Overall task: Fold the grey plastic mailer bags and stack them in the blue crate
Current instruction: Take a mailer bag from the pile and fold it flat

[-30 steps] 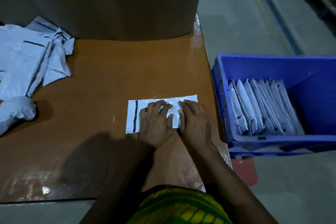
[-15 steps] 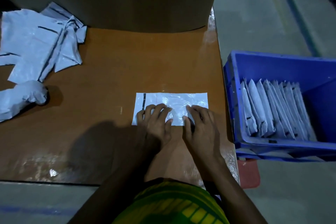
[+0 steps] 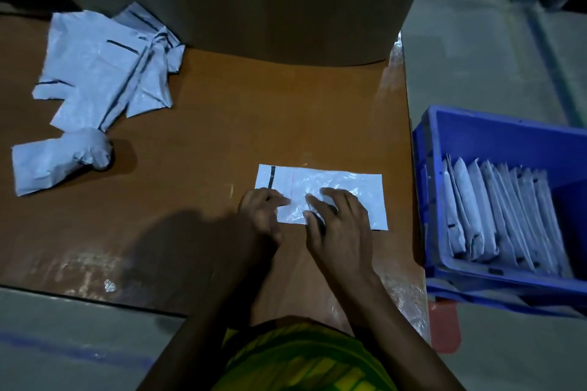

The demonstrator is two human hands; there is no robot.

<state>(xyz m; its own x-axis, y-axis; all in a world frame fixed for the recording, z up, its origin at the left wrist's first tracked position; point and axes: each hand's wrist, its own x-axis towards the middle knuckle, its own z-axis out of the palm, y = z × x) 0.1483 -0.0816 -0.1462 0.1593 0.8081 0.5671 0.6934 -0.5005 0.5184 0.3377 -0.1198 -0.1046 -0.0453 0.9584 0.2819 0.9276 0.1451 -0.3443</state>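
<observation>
Pressing on a part-folded mailer bag (image 3: 349, 187) near the table's (image 3: 222, 124) right edge, the right hand (image 3: 338, 222) has its fingers spread and arched, tips on the plastic. The left hand (image 3: 262, 209) sits at the bag's near left corner with fingers bent; whether it pinches the edge or only pushes I cannot tell. A row of folded bags (image 3: 495, 209) already stands in the blue crate (image 3: 424, 200) beside the table, so the job looks well underway. A loose pile (image 3: 101, 73) and one crumpled bag (image 3: 60, 159) toward the far left corner remain unfolded.
</observation>
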